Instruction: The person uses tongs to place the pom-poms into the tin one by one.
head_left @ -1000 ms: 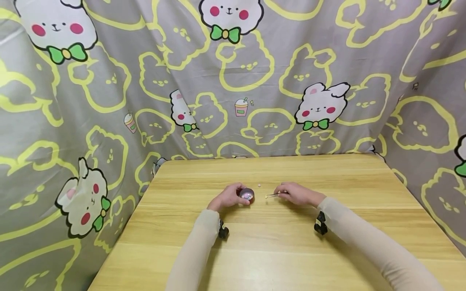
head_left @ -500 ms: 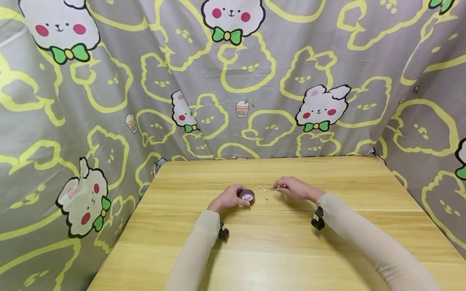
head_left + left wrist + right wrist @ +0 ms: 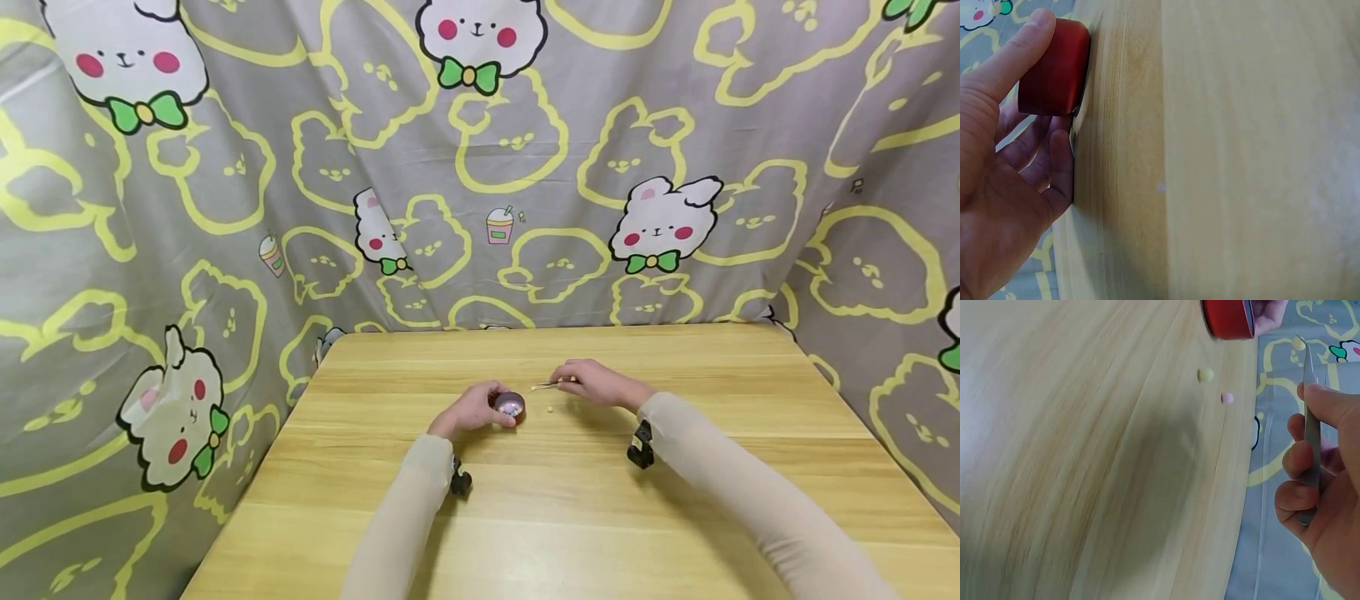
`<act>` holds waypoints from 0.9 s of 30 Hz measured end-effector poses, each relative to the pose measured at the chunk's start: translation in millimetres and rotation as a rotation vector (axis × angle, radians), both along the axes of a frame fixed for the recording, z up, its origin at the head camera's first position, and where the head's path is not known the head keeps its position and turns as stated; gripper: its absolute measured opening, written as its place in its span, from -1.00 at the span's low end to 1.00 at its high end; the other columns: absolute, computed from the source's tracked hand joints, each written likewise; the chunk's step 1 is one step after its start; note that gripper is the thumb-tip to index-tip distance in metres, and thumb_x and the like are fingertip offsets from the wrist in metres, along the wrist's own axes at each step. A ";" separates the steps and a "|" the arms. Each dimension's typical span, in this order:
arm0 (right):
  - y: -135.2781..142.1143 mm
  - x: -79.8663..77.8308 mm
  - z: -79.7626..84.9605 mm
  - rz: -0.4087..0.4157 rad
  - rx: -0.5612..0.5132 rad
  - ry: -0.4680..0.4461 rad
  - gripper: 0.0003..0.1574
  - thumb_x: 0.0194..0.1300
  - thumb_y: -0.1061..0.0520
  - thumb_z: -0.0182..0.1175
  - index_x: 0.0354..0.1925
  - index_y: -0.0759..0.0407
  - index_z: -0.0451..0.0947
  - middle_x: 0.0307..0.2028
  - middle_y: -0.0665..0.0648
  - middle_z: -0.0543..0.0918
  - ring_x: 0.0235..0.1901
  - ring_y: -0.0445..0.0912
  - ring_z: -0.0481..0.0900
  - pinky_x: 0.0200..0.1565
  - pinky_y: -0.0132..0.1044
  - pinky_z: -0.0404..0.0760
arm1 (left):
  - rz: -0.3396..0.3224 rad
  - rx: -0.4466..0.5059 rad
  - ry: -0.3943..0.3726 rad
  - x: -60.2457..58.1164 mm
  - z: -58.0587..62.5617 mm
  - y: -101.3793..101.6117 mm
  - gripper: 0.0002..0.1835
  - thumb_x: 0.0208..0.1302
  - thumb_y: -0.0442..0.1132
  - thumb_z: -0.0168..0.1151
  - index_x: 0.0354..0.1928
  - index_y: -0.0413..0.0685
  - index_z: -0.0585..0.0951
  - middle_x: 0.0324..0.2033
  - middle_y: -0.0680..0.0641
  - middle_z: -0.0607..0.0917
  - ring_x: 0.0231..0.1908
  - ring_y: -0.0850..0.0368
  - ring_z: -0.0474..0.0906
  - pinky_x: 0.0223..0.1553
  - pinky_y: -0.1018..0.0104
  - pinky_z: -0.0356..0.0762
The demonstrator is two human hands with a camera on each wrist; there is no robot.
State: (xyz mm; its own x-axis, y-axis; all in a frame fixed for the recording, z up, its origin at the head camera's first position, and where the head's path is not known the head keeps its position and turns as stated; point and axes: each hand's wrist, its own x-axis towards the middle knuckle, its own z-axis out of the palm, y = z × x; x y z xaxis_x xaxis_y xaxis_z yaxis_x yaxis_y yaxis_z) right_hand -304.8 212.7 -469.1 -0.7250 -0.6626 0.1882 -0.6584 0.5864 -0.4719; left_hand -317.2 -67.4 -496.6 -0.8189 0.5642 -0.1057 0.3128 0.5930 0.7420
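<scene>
In the head view my left hand (image 3: 476, 406) holds a small round red bowl (image 3: 1057, 69), thumb on the near side of its wall. Pale, colourful beads (image 3: 512, 409) lie inside it. My right hand (image 3: 596, 383) grips metal tweezers (image 3: 1312, 437) along their length, with the tips pointing left toward the bowl. At the tips a pale yellow bead (image 3: 1298, 343) shows in the right wrist view. On the table below lie another yellow bead (image 3: 1205, 375) and a pink bead (image 3: 1227, 398). The head view shows the yellow bead (image 3: 550, 409) right of the bowl.
The wooden table (image 3: 495, 517) extends around both hands. A grey curtain (image 3: 420, 150) with cartoon rabbits hangs behind and on both sides of it. Black wrist mounts (image 3: 641, 446) sit under the sleeves.
My right hand with the tweezers has moved away from the yellow bead, farther back and left, so the tips are where the pink bead showed. The left hand and bowl stay in place.
</scene>
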 end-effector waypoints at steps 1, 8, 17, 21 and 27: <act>-2.2 0.1 0.6 0.009 -0.002 0.003 -0.78 0.39 0.16 0.08 -0.07 0.16 0.60 -0.25 0.02 0.58 -0.26 -0.15 0.52 -0.20 -0.18 0.49 | -0.001 0.002 0.001 -0.2 -0.2 -0.1 -0.47 -0.03 -0.15 0.50 0.01 -0.06 0.53 -0.17 0.04 0.59 -0.16 0.16 0.49 -0.05 0.24 0.42; -16.6 1.8 3.4 0.029 -0.001 0.000 -0.78 0.39 0.17 0.08 -0.08 0.15 0.60 -0.24 0.02 0.58 -0.25 -0.14 0.52 -0.19 -0.19 0.49 | -0.010 0.004 0.017 -1.5 -1.6 0.2 -0.47 -0.03 -0.14 0.50 0.01 -0.05 0.54 -0.18 0.06 0.59 -0.15 0.17 0.49 -0.03 0.23 0.40; -28.9 -0.8 2.3 0.051 0.015 0.001 -0.78 0.39 0.18 0.07 -0.07 0.16 0.59 -0.22 0.05 0.59 -0.23 -0.12 0.52 -0.16 -0.19 0.49 | -0.015 -0.008 0.016 -1.0 -0.6 0.0 -0.47 -0.03 -0.12 0.50 0.01 -0.05 0.53 -0.18 0.05 0.59 -0.15 0.17 0.48 -0.03 0.23 0.40; -33.0 -2.9 1.3 0.048 0.031 -0.004 -0.78 0.39 0.17 0.07 -0.07 0.15 0.59 -0.23 0.04 0.58 -0.24 -0.13 0.51 -0.16 -0.19 0.49 | -0.013 -0.010 0.015 -0.6 0.5 0.4 -0.47 -0.02 -0.13 0.50 0.01 -0.06 0.53 -0.17 0.05 0.58 -0.15 0.17 0.47 -0.03 0.23 0.39; -38.3 -5.0 -1.0 0.051 0.033 -0.011 -0.81 0.37 0.17 0.10 -0.11 0.12 0.61 -0.26 0.01 0.58 -0.26 -0.15 0.50 -0.17 -0.21 0.48 | -0.012 -0.002 0.012 -0.1 1.2 0.0 -0.47 -0.03 -0.14 0.50 0.00 -0.07 0.53 -0.19 0.05 0.58 -0.15 0.17 0.47 -0.03 0.24 0.39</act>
State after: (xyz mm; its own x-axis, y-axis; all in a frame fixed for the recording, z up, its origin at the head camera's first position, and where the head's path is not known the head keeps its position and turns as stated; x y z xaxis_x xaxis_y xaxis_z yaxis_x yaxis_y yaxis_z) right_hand -309.8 174.4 -470.1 -0.6920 -0.7044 0.1578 -0.6828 0.5678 -0.4598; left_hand -317.3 -67.4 -495.4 -0.8130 0.5741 -0.0971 0.3292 0.5908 0.7366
